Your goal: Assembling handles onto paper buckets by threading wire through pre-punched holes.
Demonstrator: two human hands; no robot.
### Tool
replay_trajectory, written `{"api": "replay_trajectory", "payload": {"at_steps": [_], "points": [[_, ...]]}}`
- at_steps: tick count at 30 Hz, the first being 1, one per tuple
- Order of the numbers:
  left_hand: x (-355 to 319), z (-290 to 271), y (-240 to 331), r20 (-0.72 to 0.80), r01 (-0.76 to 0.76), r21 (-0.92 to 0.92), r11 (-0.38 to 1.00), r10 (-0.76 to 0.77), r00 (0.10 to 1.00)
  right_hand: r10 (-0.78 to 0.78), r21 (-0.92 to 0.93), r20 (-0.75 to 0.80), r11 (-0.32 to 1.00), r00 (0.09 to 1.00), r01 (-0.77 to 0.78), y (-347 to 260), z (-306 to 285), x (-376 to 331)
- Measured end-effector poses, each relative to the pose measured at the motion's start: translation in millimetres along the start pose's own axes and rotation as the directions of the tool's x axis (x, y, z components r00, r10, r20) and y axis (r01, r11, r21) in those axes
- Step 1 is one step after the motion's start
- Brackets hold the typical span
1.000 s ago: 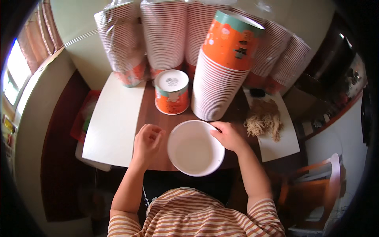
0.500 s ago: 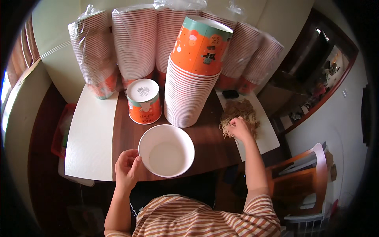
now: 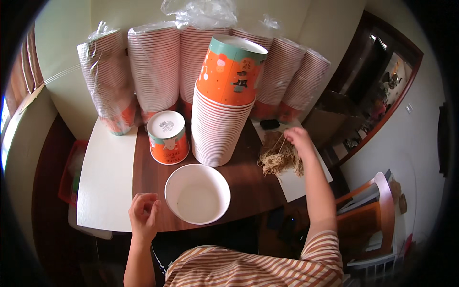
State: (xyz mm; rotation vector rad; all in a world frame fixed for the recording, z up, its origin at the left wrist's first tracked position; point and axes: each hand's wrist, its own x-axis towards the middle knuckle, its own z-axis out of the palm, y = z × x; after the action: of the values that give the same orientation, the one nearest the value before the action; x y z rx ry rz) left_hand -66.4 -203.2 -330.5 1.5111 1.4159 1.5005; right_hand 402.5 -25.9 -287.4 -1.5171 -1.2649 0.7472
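A white-lined paper bucket (image 3: 197, 193) stands mouth up on the table in front of me. My left hand (image 3: 143, 214) is just left of its rim, loosely curled but open, holding nothing and apart from the bucket. To the right, my right hand (image 3: 298, 138) pinches strands of tan twine (image 3: 277, 161), lifting them from a tangled heap. The lower strands still hang into the heap. Behind the bucket rises a tall nested stack of paper buckets (image 3: 220, 129), topped by an upside-down orange bucket (image 3: 232, 71) with a green band.
Another orange bucket (image 3: 169, 147) sits upside down left of the stack. Several plastic-wrapped bucket stacks (image 3: 153, 67) line the wall. A small black object (image 3: 269, 124) lies behind the twine. A wooden chair (image 3: 368, 215) stands at right, a red crate (image 3: 71, 167) at left.
My right hand has risen from the heap, drawing twine strands up and away. My left hand has let go of the bucket's rim and moved slightly left. The view has shifted a little.
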Motion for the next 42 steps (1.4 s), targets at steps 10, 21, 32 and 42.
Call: {"api": "replay_trajectory", "payload": {"at_steps": [10, 21, 32, 42], "points": [[33, -3, 38, 0.019, -0.115, -0.082, 0.99, 0.117, 0.993, -0.281, 0.436, 0.18, 0.882, 0.943, 0.18, -184, -34, -3], [69, 58, 110, 0.596, -0.134, -0.292, 0.947, 0.29, 0.749, -0.13, -0.029, 0.692, 0.978, 0.71, 0.207, -208, 55, -143], [15, 35, 74, 0.891, 0.554, -0.277, 0.785, -0.005, 0.453, -0.144, 0.161, 0.598, 0.985, 0.788, 0.059, -140, 50, -157], [15, 29, 74, 0.947, 0.668, -0.073, 0.74, -0.159, 0.28, -0.548, 0.006, 0.637, 0.706, 0.542, 0.708, -131, 101, -202]]}}
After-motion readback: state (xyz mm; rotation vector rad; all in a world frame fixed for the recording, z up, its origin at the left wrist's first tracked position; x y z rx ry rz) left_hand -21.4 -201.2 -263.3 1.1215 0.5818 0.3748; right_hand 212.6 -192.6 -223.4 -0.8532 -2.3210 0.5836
